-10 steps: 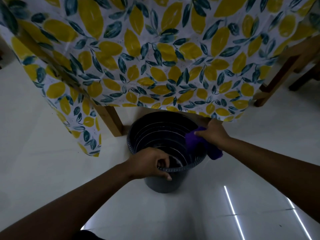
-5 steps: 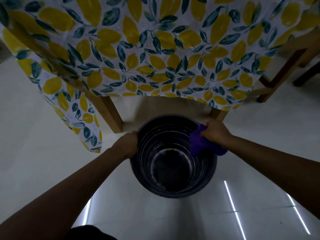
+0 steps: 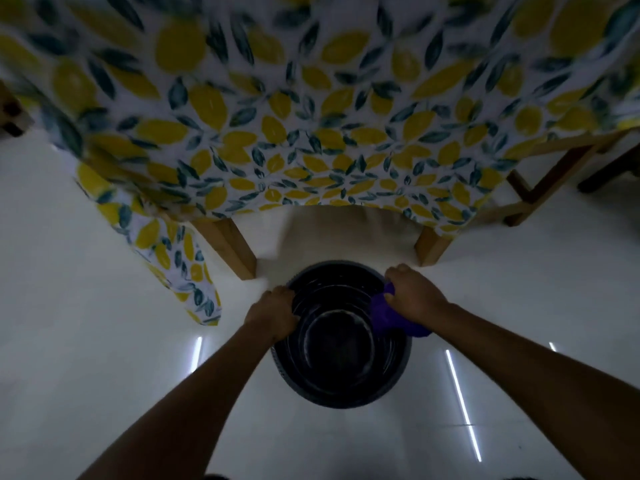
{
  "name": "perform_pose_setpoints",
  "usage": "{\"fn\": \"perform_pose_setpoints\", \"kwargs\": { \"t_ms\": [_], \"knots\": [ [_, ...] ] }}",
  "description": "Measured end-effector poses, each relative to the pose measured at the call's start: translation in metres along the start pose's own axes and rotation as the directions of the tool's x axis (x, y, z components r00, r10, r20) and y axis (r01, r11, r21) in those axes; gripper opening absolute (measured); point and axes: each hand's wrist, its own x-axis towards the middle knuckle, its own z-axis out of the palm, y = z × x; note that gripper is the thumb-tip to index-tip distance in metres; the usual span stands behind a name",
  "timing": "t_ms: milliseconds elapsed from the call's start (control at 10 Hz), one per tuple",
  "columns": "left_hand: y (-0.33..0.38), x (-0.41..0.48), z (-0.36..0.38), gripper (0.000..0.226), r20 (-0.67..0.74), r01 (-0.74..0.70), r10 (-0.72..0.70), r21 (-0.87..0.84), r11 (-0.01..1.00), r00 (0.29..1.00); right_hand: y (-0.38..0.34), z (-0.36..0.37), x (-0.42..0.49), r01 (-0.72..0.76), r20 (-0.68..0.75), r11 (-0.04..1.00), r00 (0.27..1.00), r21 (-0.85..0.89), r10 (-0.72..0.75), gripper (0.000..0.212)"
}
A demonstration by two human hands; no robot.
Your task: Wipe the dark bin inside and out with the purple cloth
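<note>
The dark round bin stands upright on the white floor, seen from straight above, its ribbed inside and bottom showing. My left hand grips the bin's left rim. My right hand holds the bunched purple cloth against the right rim, part of the cloth hanging inside the bin and part draped outside. My fingertips are hidden behind the rim and the cloth.
A table covered by a lemon-print tablecloth stands just beyond the bin, with wooden legs at left and right. More wooden furniture legs stand at far right. White glossy floor surrounds the bin.
My left hand shifted from the bin's near rim to its left rim. The view rose to look straight down into the bin. My right hand stays at the right rim with the cloth.
</note>
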Motion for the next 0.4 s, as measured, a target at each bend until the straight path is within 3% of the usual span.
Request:
{"fn": "perform_pose_setpoints", "kwargs": {
  "t_ms": [100,200,400],
  "knots": [
    [0.019,-0.037,-0.055,0.041,0.049,-0.038,0.046,-0.147,0.988,0.998,-0.022,-0.055,-0.017,0.024,0.034,0.999,0.999,0.047,-0.026,0.02],
    [0.038,-0.078,-0.12,0.031,0.053,-0.076,0.084,-0.142,0.987,0.995,-0.051,-0.12,-0.037,0.005,0.069,0.996,0.998,0.084,-0.011,0.022],
    [0.089,-0.195,-0.274,0.039,0.03,-0.075,0.079,-0.126,0.989,0.996,-0.125,-0.261,-0.088,-0.057,0.195,0.996,0.98,0.07,0.043,0.012]
  ]
}}
